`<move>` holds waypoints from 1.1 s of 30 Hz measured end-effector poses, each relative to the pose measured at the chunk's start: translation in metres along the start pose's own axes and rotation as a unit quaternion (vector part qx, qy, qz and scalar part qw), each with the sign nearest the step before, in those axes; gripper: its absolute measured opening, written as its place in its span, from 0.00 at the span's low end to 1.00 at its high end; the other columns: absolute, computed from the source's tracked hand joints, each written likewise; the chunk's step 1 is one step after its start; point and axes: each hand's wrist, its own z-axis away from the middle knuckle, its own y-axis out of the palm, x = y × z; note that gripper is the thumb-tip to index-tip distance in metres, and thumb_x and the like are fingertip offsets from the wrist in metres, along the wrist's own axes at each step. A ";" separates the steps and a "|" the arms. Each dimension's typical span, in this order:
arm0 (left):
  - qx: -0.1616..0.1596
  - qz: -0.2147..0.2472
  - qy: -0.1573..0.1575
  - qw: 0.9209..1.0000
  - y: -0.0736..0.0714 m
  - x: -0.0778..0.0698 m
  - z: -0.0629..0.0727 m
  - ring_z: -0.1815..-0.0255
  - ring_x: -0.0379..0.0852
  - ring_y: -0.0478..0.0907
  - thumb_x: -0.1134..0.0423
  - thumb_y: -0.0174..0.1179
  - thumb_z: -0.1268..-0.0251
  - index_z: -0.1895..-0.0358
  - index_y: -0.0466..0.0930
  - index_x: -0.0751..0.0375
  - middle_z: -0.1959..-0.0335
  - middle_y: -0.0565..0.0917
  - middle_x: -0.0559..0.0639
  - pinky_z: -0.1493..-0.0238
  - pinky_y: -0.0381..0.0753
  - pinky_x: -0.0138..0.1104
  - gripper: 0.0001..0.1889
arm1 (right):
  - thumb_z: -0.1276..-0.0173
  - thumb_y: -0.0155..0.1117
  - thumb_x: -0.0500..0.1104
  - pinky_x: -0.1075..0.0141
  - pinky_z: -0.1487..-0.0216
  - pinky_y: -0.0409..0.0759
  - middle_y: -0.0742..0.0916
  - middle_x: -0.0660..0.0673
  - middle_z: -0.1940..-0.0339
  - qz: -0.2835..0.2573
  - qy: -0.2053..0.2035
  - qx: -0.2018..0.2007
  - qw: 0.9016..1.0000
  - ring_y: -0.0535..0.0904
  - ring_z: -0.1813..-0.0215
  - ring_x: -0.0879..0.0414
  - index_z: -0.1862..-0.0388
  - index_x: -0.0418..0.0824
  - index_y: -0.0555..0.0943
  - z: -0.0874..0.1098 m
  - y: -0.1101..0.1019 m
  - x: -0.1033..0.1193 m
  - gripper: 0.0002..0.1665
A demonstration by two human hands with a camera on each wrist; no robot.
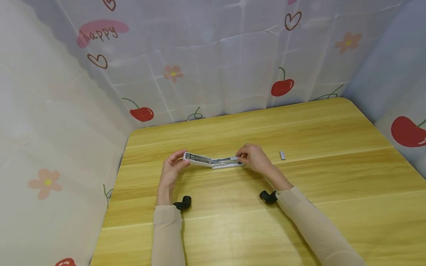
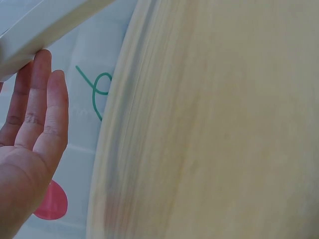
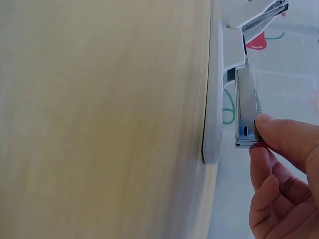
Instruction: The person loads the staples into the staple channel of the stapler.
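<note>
A white stapler (image 1: 227, 166) lies on the table, swung wide open with its metal magazine (image 3: 246, 99) exposed. My left hand (image 1: 170, 171) grips the far end of the raised cover (image 1: 198, 159) between thumb and fingers. In the left wrist view, fingertips (image 2: 44, 57) of that hand touch the cover's underside. At the magazine's front end, my right hand (image 1: 254, 158) pinches a strip of staples (image 1: 234, 159) lying in the channel. The thumb (image 3: 271, 124) partly hides the strip in the right wrist view. The stapler's base (image 3: 213, 114) rests below the magazine.
Another small grey strip of staples (image 1: 282, 155) lies on the wooden table (image 1: 226, 229), to the right of my right hand. A printed curtain (image 1: 219, 74) hangs behind the table's back edge and along its sides. Both wrists wear black cameras (image 1: 267, 197).
</note>
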 end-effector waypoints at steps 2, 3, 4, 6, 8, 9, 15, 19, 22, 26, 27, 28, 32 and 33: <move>0.001 0.002 0.002 1.000 0.000 0.000 0.000 0.60 0.36 0.81 0.80 0.59 0.38 0.41 0.74 0.72 0.55 0.81 0.44 0.48 0.84 0.36 0.20 | 0.39 0.72 0.37 0.64 0.65 0.81 0.86 0.44 0.64 0.010 0.001 0.000 1.000 0.80 0.65 0.55 0.62 0.38 0.88 0.000 0.001 0.001 0.06; 0.003 0.002 0.003 1.000 0.000 0.000 0.000 0.60 0.36 0.81 0.80 0.59 0.38 0.42 0.75 0.70 0.55 0.81 0.44 0.49 0.84 0.36 0.20 | 0.39 0.72 0.37 0.64 0.65 0.80 0.86 0.44 0.64 0.014 0.001 -0.001 1.000 0.80 0.65 0.55 0.63 0.38 0.88 0.000 0.001 0.001 0.06; 0.003 0.002 0.004 1.000 0.000 0.000 0.000 0.59 0.36 0.81 0.80 0.59 0.38 0.43 0.76 0.69 0.55 0.81 0.44 0.49 0.84 0.36 0.19 | 0.39 0.72 0.38 0.64 0.66 0.80 0.86 0.44 0.64 0.019 0.001 -0.001 1.000 0.79 0.66 0.55 0.63 0.39 0.88 -0.001 0.001 0.001 0.06; 0.004 0.002 0.003 1.000 0.000 0.000 0.000 0.59 0.36 0.81 0.80 0.59 0.38 0.43 0.77 0.68 0.55 0.81 0.44 0.49 0.84 0.36 0.19 | 0.39 0.73 0.38 0.65 0.66 0.79 0.86 0.45 0.64 0.026 0.002 -0.002 1.000 0.79 0.66 0.56 0.63 0.40 0.88 -0.001 0.003 0.001 0.06; 0.003 -0.001 0.003 1.000 0.000 0.000 0.000 0.59 0.36 0.81 0.80 0.59 0.38 0.43 0.77 0.68 0.56 0.81 0.43 0.49 0.84 0.35 0.20 | 0.40 0.73 0.39 0.66 0.67 0.77 0.86 0.45 0.64 0.030 0.002 -0.003 1.000 0.78 0.67 0.57 0.63 0.40 0.88 -0.002 0.004 0.001 0.06; 0.003 -0.001 0.003 1.000 0.000 0.000 0.000 0.59 0.36 0.81 0.80 0.59 0.38 0.43 0.77 0.66 0.56 0.81 0.43 0.50 0.84 0.35 0.20 | 0.40 0.73 0.39 0.66 0.67 0.77 0.86 0.46 0.64 0.030 0.003 -0.003 1.000 0.78 0.67 0.57 0.63 0.40 0.88 -0.002 0.004 0.002 0.06; 0.002 -0.002 0.002 1.000 0.000 0.001 -0.001 0.59 0.36 0.81 0.80 0.60 0.38 0.40 0.74 0.72 0.56 0.81 0.42 0.50 0.84 0.34 0.21 | 0.39 0.73 0.40 0.67 0.68 0.75 0.86 0.46 0.65 0.034 0.009 0.003 0.999 0.76 0.68 0.58 0.62 0.41 0.88 -0.004 0.006 0.004 0.07; 0.005 -0.002 0.002 1.000 -0.001 0.002 -0.002 0.59 0.35 0.81 0.79 0.60 0.38 0.37 0.68 0.79 0.56 0.81 0.42 0.50 0.84 0.34 0.24 | 0.39 0.73 0.41 0.68 0.69 0.73 0.85 0.47 0.65 0.037 0.012 0.005 0.999 0.75 0.69 0.59 0.61 0.42 0.89 -0.005 0.007 0.005 0.08; 0.007 -0.001 0.001 1.000 -0.001 0.003 -0.002 0.59 0.36 0.81 0.79 0.59 0.37 0.37 0.67 0.81 0.56 0.81 0.42 0.50 0.84 0.34 0.25 | 0.39 0.73 0.42 0.68 0.70 0.72 0.85 0.47 0.65 0.035 0.009 0.003 0.999 0.74 0.70 0.59 0.61 0.42 0.89 -0.006 0.008 0.006 0.08; 0.009 -0.005 0.001 1.000 -0.002 0.003 -0.003 0.58 0.37 0.81 0.79 0.59 0.37 0.37 0.67 0.81 0.55 0.81 0.43 0.50 0.84 0.34 0.25 | 0.40 0.73 0.42 0.67 0.70 0.71 0.86 0.47 0.65 0.031 0.008 0.000 0.999 0.74 0.70 0.58 0.62 0.43 0.89 -0.007 0.011 0.006 0.07; 0.008 -0.006 0.002 1.000 -0.001 0.003 -0.003 0.58 0.37 0.81 0.79 0.59 0.37 0.37 0.67 0.81 0.55 0.81 0.43 0.51 0.84 0.34 0.25 | 0.40 0.73 0.42 0.67 0.70 0.72 0.86 0.47 0.65 0.031 0.009 -0.001 0.999 0.74 0.70 0.58 0.62 0.43 0.89 -0.007 0.012 0.005 0.08; 0.008 -0.006 0.002 1.000 -0.001 0.002 -0.003 0.58 0.37 0.81 0.78 0.60 0.37 0.36 0.66 0.81 0.55 0.81 0.43 0.51 0.84 0.33 0.26 | 0.40 0.73 0.42 0.67 0.69 0.72 0.86 0.48 0.64 0.030 0.009 -0.001 0.999 0.74 0.70 0.58 0.61 0.43 0.89 -0.008 0.013 0.005 0.08; 0.007 -0.006 0.003 1.000 -0.001 0.003 -0.003 0.58 0.37 0.81 0.78 0.60 0.38 0.36 0.66 0.81 0.54 0.80 0.45 0.51 0.84 0.33 0.26 | 0.39 0.73 0.42 0.66 0.69 0.72 0.85 0.48 0.65 0.028 0.012 -0.003 1.000 0.74 0.69 0.58 0.61 0.44 0.89 -0.008 0.015 0.005 0.08; 0.006 -0.005 0.003 1.000 -0.001 0.003 -0.003 0.58 0.37 0.81 0.79 0.60 0.38 0.36 0.66 0.81 0.54 0.80 0.45 0.51 0.84 0.33 0.26 | 0.39 0.73 0.43 0.66 0.68 0.72 0.85 0.48 0.65 0.027 0.012 -0.002 1.000 0.74 0.69 0.58 0.61 0.44 0.89 -0.008 0.016 0.005 0.08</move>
